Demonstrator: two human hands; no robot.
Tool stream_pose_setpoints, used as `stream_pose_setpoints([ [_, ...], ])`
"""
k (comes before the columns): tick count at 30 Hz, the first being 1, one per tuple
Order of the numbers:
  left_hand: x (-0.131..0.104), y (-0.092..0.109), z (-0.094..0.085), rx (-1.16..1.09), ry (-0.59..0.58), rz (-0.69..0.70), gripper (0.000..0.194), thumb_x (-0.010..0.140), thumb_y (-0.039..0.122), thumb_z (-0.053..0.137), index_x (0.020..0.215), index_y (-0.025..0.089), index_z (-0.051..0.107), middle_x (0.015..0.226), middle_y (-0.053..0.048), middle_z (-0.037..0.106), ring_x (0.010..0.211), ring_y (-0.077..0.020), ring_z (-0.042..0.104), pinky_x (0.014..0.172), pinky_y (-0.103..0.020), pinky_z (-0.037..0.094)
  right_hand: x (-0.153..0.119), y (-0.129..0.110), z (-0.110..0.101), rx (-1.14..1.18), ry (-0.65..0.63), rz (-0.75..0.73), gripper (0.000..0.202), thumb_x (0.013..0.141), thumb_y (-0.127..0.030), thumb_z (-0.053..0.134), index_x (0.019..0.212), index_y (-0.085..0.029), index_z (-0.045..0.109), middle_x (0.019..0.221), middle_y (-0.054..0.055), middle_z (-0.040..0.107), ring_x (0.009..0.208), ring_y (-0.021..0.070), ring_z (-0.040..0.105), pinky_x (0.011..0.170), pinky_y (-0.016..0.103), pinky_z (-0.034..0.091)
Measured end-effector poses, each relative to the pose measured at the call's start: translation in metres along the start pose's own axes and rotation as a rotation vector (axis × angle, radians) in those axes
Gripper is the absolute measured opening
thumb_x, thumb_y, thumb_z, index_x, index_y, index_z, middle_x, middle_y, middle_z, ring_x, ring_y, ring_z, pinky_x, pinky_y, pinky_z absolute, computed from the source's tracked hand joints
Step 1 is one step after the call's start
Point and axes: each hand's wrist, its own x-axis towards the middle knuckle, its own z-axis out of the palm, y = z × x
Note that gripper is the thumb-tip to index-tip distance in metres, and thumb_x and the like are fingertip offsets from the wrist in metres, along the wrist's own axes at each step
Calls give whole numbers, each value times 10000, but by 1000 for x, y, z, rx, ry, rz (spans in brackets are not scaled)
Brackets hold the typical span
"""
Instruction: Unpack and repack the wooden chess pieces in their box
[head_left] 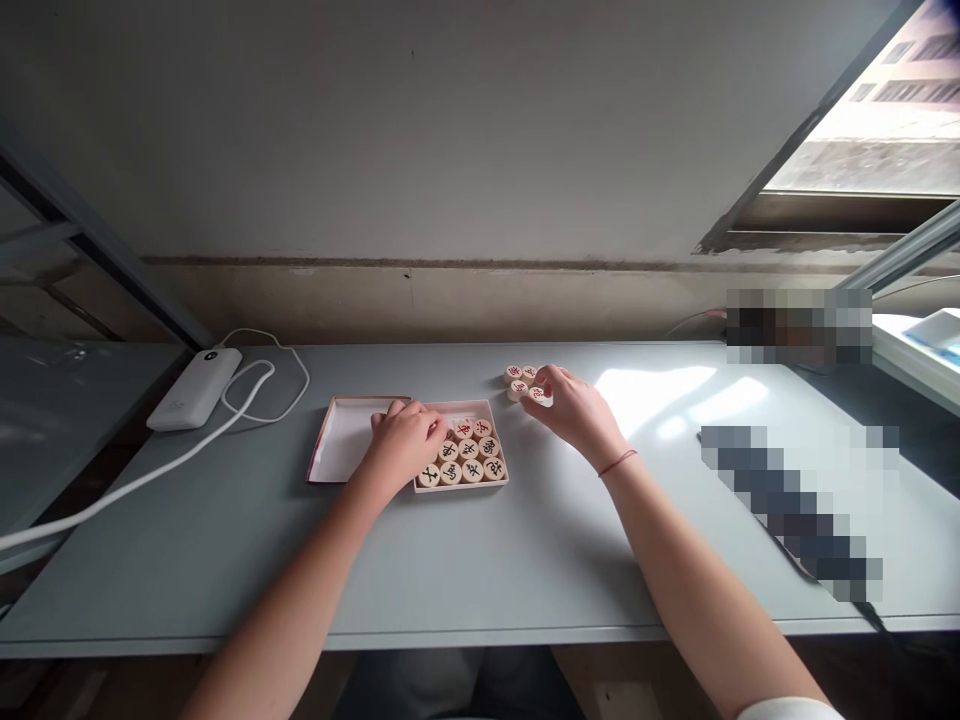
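Note:
Chinese chess pieces [470, 470], round pale discs with red or black characters, lie in rows in a shallow white box [461, 488]. My left hand [405, 438] reaches over the box's left edge with bent fingers, its fingertips at the upper left pieces; whatever they hold is hidden. Under that wrist lies the open lid [341, 445], white inside with a reddish edge. Behind and right of the box, several loose red-lettered pieces [514, 372] sit close together on the table. My right hand [574, 405] has its thumb and index finger around the nearest right piece [537, 394] of this group.
A white power bank [196, 388] with a white cable [161, 465] stands at the left of the grey table [480, 590]. A blurred dark long object [787, 515] lies at the right. The wall [420, 300] rises behind, and a blurred item [799, 325] sits at the back right.

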Motion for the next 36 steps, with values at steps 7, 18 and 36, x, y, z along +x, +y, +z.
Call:
stream_pose_setpoints([
  [7,-2,1,0,-20,12,3,271,885,312,401,771,247,637,896,-25,707,964,-273,520,810,-406,346,3,-1,12,-86,-27,-9,174,861,-327,499,992,-213,516,1049,90,628,672,183,574,488,260,278],
  [18,-4,11,-7,-426,282,99,143,875,371,529,861,239,582,859,11,674,792,-167,558,719,-263,417,-20,-36,-3,435,62,-563,302,850,-351,602,1116,-225,534,1045,68,643,707,133,589,637,269,476],
  [36,-3,14,-1,-476,210,127,196,889,337,470,956,221,613,936,-11,685,849,-166,621,782,-274,478,4,14,3,-58,-25,-1,118,811,-291,500,887,-237,573,903,33,667,705,178,599,533,242,332],
])
